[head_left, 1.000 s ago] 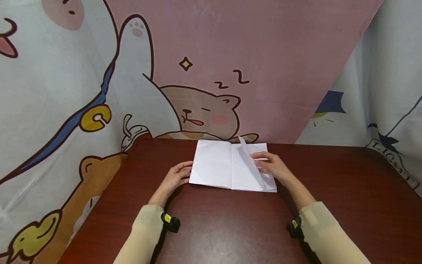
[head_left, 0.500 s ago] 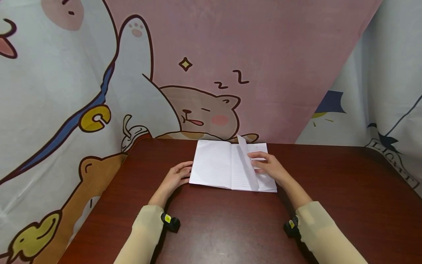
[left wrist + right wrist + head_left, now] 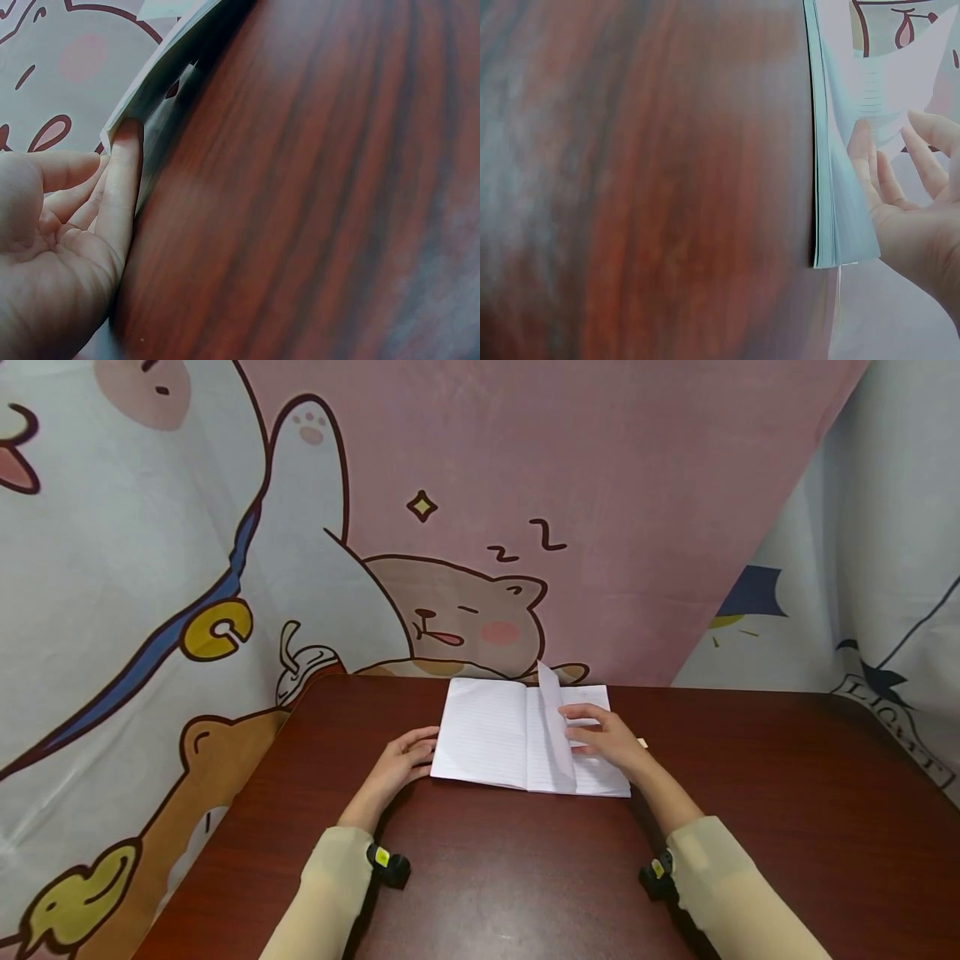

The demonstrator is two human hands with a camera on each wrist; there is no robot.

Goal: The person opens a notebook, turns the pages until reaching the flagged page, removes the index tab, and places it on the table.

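Note:
An open ruled notebook (image 3: 482, 732) lies on the dark red-brown table, its pages blank on the left side. One page (image 3: 554, 727) stands lifted and curved above the right half. My right hand (image 3: 604, 738) is behind this page, extended fingertips against its right side; the right wrist view shows its fingers spread beside the curling sheet (image 3: 907, 79). My left hand (image 3: 393, 762) rests at the notebook's left edge. In the left wrist view its fairly straight fingers (image 3: 120, 180) touch the edge, one reaching beneath the cover.
The wooden table (image 3: 480, 868) reaches back to a fabric backdrop (image 3: 645, 527) with cartoon animals. Each wrist bears a small black camera, the left camera (image 3: 393, 868) and the right camera (image 3: 654, 881). A small white bit (image 3: 642, 743) shows just beyond the right wrist.
My right hand has shifted left, taking the lifted page with it; the page now stands more upright and nearer the fold. My left hand and the notebook have stayed in place.

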